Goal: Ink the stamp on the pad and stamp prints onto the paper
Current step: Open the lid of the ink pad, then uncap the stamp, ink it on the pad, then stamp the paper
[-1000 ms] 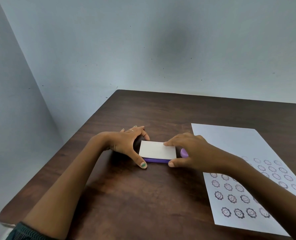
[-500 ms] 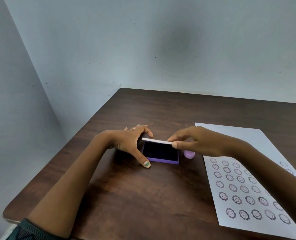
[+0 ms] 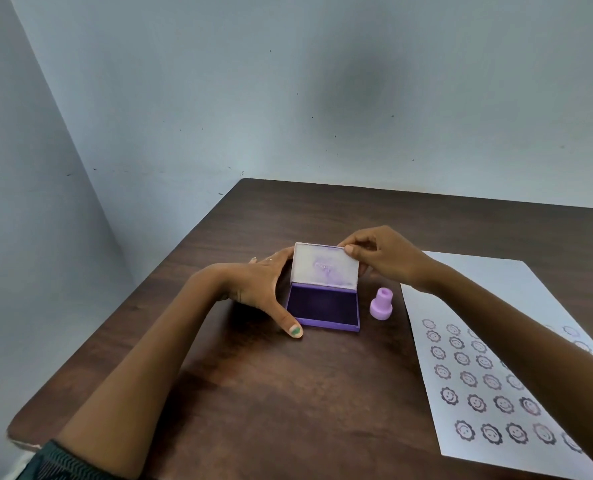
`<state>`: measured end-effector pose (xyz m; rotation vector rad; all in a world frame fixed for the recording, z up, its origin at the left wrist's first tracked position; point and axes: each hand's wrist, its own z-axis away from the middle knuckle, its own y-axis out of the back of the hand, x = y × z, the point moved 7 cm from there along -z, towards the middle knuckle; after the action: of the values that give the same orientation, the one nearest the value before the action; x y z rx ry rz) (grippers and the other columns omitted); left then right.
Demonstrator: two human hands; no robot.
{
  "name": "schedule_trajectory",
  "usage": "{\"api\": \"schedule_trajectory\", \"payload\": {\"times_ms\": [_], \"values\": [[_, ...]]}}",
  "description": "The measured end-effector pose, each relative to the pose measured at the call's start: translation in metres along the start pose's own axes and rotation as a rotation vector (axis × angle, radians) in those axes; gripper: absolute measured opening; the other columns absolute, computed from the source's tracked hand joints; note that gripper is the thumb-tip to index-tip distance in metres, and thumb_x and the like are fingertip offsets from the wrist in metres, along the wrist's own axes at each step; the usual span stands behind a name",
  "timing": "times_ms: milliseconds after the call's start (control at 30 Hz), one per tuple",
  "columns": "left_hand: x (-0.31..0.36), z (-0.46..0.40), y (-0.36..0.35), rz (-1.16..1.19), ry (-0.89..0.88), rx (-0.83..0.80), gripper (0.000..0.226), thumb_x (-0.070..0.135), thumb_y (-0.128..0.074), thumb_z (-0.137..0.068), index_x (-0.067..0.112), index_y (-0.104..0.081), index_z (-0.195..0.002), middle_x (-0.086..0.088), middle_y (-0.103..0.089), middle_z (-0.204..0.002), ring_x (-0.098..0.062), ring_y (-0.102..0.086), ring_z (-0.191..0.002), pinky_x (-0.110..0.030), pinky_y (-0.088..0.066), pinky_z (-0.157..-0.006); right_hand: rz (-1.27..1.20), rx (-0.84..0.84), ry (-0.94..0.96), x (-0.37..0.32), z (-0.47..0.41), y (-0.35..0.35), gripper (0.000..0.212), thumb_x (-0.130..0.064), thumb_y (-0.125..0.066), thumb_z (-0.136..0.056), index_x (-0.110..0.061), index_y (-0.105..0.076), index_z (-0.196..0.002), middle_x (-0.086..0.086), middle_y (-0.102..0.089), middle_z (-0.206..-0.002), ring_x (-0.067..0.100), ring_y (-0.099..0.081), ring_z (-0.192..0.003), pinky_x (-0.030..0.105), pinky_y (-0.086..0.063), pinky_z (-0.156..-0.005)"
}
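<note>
Lid (image 3: 325, 269) now swung up to near-vertical, was flat a second ago; ink pad (image 3: 323, 305) exposed, ready for inking. Right hand (image 3: 379, 256) pinching lid's top edge. Left hand (image 3: 260, 289) bracing pad's left side, thumb at front corner. Stamp (image 3: 381, 304) upright on counter (image 3: 253, 393), untouched, just below right hand, beside pad. Paper (image 3: 516, 292) under right forearm, partly hidden, cut off at frame edge; stamp face unseen.
</note>
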<state>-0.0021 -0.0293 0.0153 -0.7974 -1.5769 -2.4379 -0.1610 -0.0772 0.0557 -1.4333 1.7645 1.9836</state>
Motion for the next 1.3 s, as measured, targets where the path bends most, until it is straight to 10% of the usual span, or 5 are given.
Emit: {"api": "schedule_trajectory", "payload": {"times_ms": [600, 967, 1300], "values": [[-0.005, -0.001, -0.002, -0.088, 0.066, -0.041, 0.133, 0.055, -0.079, -0.062, 0.032, 0.023, -0.144, 0.004, 0.012, -0.159, -0.020, 0.013, -0.144, -0.045, 0.006, -0.114, 0.180, 0.057, -0.018, 0.019, -0.012, -0.006, 0.014, -0.013, -0.057, -0.087, -0.011, -0.069, -0.093, 0.006, -0.069, -0.097, 0.004, -0.054, -0.071, 0.010, -0.038, -0.058], [-0.003, -0.001, -0.001, -0.065, 0.043, -0.010, 0.131, 0.060, -0.078, -0.060, 0.037, 0.018, -0.145, 0.004, 0.007, -0.160, -0.018, 0.010, -0.144, -0.045, 0.006, -0.114, 0.111, -0.075, 0.033, -0.008, 0.043, 0.019, 0.029, -0.052, -0.064, -0.069, -0.027, -0.069, -0.084, -0.012, -0.068, -0.081, -0.002, -0.057, -0.070, 0.013, -0.044, -0.059], [-0.002, -0.001, -0.003, -0.101, 0.046, -0.027, 0.131, 0.064, -0.075, -0.058, 0.034, 0.016, -0.146, 0.006, 0.008, -0.160, -0.014, 0.013, -0.144, -0.046, 0.009, -0.116, 0.166, -0.089, 0.011, 0.007, 0.055, 0.007, 0.024, -0.028, -0.077, -0.068, -0.019, -0.069, -0.088, -0.011, -0.065, -0.081, 0.006, -0.059, -0.072, 0.003, -0.041, -0.057]]}}
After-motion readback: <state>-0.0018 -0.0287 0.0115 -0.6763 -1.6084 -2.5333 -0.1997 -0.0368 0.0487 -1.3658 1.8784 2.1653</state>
